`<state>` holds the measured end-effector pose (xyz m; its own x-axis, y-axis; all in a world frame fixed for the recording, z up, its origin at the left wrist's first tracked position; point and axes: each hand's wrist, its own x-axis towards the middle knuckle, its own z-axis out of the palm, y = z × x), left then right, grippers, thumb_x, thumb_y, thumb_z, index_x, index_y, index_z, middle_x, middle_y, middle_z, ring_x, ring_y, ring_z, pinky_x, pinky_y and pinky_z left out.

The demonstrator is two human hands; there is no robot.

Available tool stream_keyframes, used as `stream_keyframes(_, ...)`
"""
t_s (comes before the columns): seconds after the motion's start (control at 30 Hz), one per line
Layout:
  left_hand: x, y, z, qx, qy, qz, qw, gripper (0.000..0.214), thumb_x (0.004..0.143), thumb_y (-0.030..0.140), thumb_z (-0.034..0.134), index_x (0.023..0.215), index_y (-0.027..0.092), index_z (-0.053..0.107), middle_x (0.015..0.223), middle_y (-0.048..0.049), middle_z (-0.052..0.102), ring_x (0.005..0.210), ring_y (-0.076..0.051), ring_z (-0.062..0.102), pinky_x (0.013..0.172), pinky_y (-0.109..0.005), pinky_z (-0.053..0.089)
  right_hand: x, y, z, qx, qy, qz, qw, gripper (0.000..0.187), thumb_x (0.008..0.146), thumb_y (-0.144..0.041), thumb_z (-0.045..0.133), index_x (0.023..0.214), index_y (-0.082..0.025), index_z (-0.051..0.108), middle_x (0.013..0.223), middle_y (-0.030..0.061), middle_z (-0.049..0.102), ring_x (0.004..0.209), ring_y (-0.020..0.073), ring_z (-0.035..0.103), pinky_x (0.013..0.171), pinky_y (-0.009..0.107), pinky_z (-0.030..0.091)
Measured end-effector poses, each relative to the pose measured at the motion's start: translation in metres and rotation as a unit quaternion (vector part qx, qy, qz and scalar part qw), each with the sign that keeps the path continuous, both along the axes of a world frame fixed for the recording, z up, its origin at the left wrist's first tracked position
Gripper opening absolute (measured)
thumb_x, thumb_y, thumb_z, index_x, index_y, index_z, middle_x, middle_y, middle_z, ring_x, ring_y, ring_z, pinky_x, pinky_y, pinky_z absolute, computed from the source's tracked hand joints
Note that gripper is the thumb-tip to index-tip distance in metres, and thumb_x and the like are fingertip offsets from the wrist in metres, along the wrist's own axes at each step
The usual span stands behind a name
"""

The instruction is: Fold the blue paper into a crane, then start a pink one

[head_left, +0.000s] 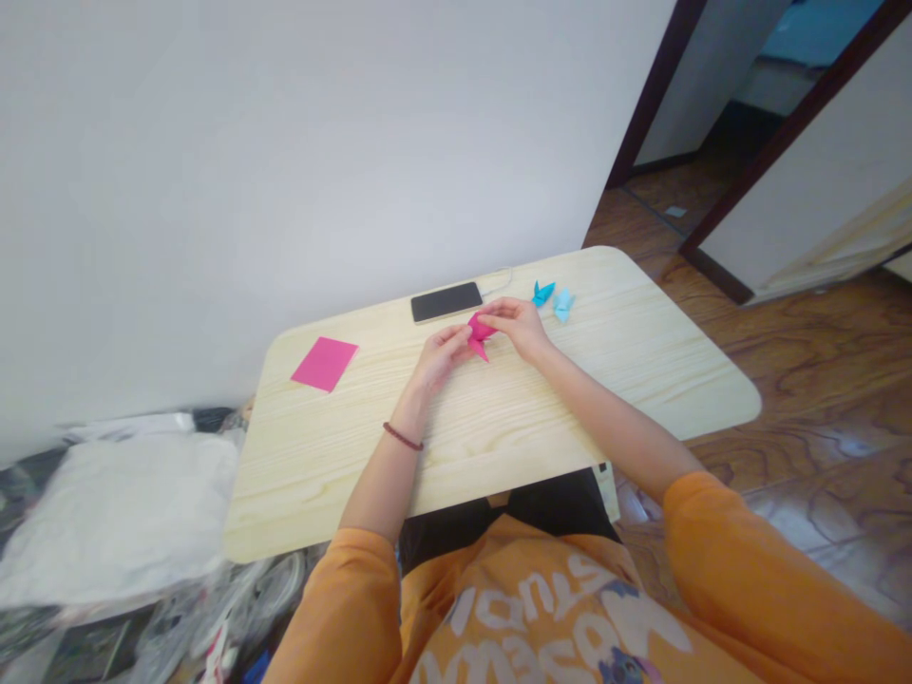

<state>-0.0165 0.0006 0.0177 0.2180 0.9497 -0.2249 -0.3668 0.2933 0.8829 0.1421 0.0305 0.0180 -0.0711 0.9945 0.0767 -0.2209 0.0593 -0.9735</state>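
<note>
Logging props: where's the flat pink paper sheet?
Head view: the pink paper sheet lies on the desk's left side, left of the person's left hand.

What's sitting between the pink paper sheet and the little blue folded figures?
The head view shows the left hand and right hand holding folded pink paper, with a phone just beyond them.

From my far-off seat, I saw the left grip [438, 356] and the right grip [517, 326] pinching a folded pink paper [480, 335] between them, above the light wood tabletop [499, 456]. A flat pink sheet [324, 364] lay off to the left. A black phone [446, 302] lay just past the hands, near the far edge. Two small folded blue papers [552, 299] sat close together to its right. A dark red bead band [403, 436] circled the left wrist.
</note>
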Motion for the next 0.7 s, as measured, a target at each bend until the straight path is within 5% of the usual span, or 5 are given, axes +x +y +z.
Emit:
stream_keyframes(0.13, 0.0011, -0.0008, 0.002, -0.018, -0.009, 0.0, 1.0, 0.03, 0.077, 0.039, 0.074, 0.09, 0.012, 0.072, 0.089, -0.0104, 0.074, 0.084, -0.019, 0.071, 0.084, -0.032, 0.054, -0.0009, -0.0004, 0.0002, 0.0, 0.004, 0.0, 1.0, 0.033, 0.051, -0.038, 0.086, 0.072, -0.018, 0.069, 0.072, 0.0022, 0.07, 0.069, 0.0146, 0.063, 0.072, 0.03, 0.053)
stream_keyframes(0.3, 0.0038, -0.0001, -0.002, -0.032, -0.001, 0.037, 0.999, 0.022, 0.07, 0.032, 0.08, 0.074, 0.013, 0.07, 0.076, -0.0044, 0.073, 0.07, -0.013, 0.068, 0.075, -0.026, 0.054, -0.002, -0.0014, 0.0014, 0.0, 0.002, 0.002, 1.0, 0.034, 0.051, -0.037, 0.086, 0.071, -0.017, 0.069, 0.072, 0.003, 0.07, 0.068, 0.0147, 0.064, 0.071, 0.03, 0.052)
stream_keyframes(0.7, 0.0072, 0.0009, -0.0075, 0.002, 0.042, 0.076, 0.996, 0.031, 0.055, 0.034, 0.088, 0.074, 0.013, 0.073, 0.072, -0.0039, 0.072, 0.067, -0.014, 0.066, 0.073, -0.027, 0.052, -0.0041, -0.0036, 0.002, -0.014, 0.005, -0.002, 1.0, 0.032, 0.049, -0.037, 0.086, 0.068, -0.018, 0.068, 0.069, 0.0021, 0.07, 0.064, 0.0142, 0.063, 0.065, 0.028, 0.053)
